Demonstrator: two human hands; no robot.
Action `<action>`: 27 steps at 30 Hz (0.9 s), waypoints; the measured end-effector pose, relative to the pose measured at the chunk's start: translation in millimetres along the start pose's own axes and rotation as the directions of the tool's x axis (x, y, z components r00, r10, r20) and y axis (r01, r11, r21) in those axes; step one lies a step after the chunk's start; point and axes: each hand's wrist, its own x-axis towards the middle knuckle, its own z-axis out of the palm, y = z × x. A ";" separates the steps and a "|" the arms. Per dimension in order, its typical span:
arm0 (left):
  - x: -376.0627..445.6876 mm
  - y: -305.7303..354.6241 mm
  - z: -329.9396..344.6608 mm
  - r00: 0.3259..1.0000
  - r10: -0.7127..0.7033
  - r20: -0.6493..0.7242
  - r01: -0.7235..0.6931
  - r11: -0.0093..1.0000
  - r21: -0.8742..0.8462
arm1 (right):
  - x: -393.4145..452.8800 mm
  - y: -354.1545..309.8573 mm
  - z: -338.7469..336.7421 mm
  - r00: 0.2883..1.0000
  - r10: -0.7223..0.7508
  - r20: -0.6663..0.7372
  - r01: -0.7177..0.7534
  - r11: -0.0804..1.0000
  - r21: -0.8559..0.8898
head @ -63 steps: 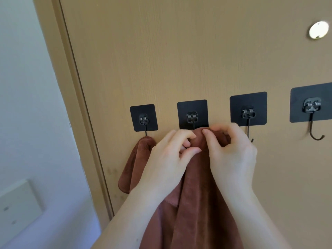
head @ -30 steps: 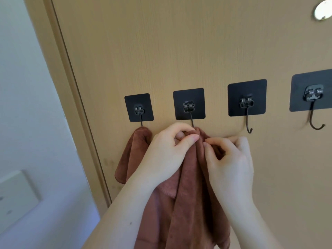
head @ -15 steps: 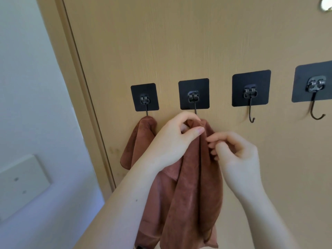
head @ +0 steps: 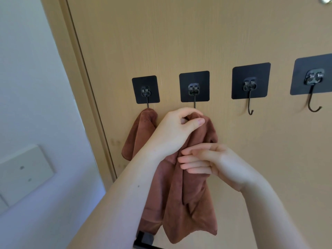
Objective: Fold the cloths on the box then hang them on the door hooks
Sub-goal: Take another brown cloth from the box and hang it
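Observation:
Several black stick-on hooks sit in a row on the tan door (head: 179, 33). A brown cloth (head: 138, 133) hangs from the leftmost hook (head: 145, 89). A second brown cloth (head: 190, 203) hangs below the second hook (head: 194, 86). My left hand (head: 177, 130) pinches the top of this cloth just under that hook, hiding the hook's tip. My right hand (head: 212, 163) is lower, its straight fingers lying against the cloth's middle. The third hook (head: 250, 81) and fourth hook (head: 313, 78) are bare.
A white wall (head: 36, 87) with a pale switch plate (head: 23, 169) lies left of the door frame (head: 86, 87). A dark object (head: 143, 239) shows at the bottom edge under the cloth. A round metal fitting (head: 326, 0) sits at the top right.
My right hand has let go of the cloth's top, dropped down and opened against the cloth's middle. My left hand keeps its pinch under the second hook.

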 end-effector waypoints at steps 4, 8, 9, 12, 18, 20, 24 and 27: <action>1.6 -2.3 -1.1 1.000 -0.027 0.014 0.027 0.999 -0.029 | 1.2 10.3 2.9 0.993 0.062 0.101 -0.059 0.998 -0.030; 1.8 -3.5 -0.5 0.999 -0.023 0.022 0.023 1.000 -0.010 | 4.9 24.4 2.2 0.982 0.115 0.153 -0.106 0.992 -0.064; 1.6 -3.4 0.0 1.000 -0.022 0.020 0.022 1.000 -0.008 | 5.3 28.5 2.1 0.977 0.130 0.168 -0.114 0.989 -0.097; 1.0 -2.9 1.8 1.000 -0.025 0.006 0.026 1.000 -0.015 | 8.4 40.8 2.2 0.961 0.175 0.212 -0.128 0.967 -0.218; 0.3 -2.4 3.4 0.999 -0.052 -0.005 0.052 0.996 -0.076 | 15.2 57.4 2.2 0.943 0.238 0.232 -0.156 0.934 -0.322; 0.2 -2.2 3.2 0.998 -0.057 -0.002 0.057 0.994 -0.090 | 16.6 59.2 1.3 0.936 0.249 0.249 -0.150 0.921 -0.359; -0.9 -1.9 4.1 0.998 -0.058 -0.013 0.057 0.994 -0.089 | 18.8 58.4 -0.9 0.924 0.261 0.279 -0.151 0.921 -0.360; -2.8 -1.1 5.8 0.998 -0.064 -0.024 0.062 0.994 -0.087 | 18.2 62.6 -2.7 0.928 0.250 0.278 -0.146 0.927 -0.345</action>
